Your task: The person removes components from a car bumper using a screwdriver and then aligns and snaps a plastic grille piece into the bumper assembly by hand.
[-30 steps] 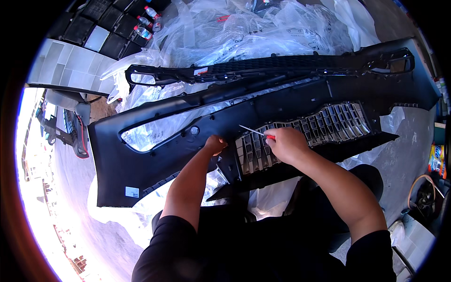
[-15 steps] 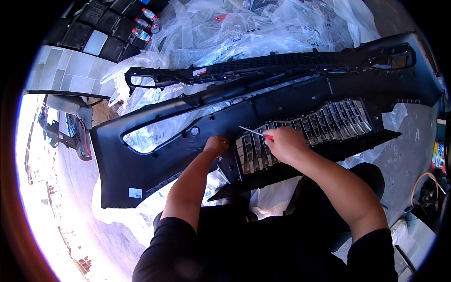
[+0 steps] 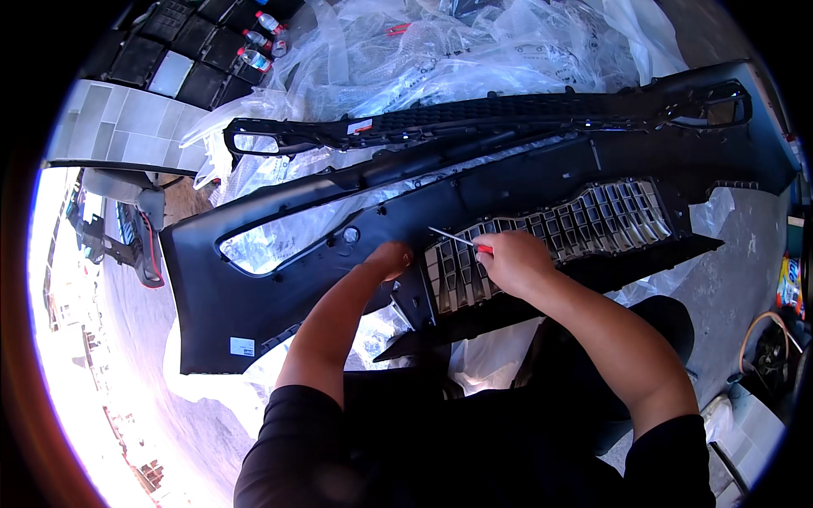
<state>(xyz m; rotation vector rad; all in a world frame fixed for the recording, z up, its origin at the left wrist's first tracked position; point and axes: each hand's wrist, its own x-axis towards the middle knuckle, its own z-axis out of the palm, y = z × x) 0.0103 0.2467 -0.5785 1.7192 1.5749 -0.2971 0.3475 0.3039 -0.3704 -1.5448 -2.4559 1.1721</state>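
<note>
A large black car bumper cover (image 3: 326, 254) lies across in front of me with its inner side up. A grille (image 3: 593, 218) with rows of slats sits in its opening on the near side. My right hand (image 3: 517, 261), above the grille's left part, is closed round the red handle of a screwdriver (image 3: 453, 236); its thin metal shaft points left and away. Just left of the grille, my left hand (image 3: 391, 259) is closed with curled fingers against the bumper cover. What those fingers hold, if anything, is hidden.
Clear plastic wrap (image 3: 474, 63) is heaped behind the bumper cover, with a long black lower grille trim (image 3: 474, 117) along the far side. Several bottles (image 3: 254, 59) with red caps stand at the far left. A hose (image 3: 762, 317) curls at the right.
My left hand has shifted slightly and its forearm has swung a little to the left. The right hand keeps the screwdriver in nearly the same place.
</note>
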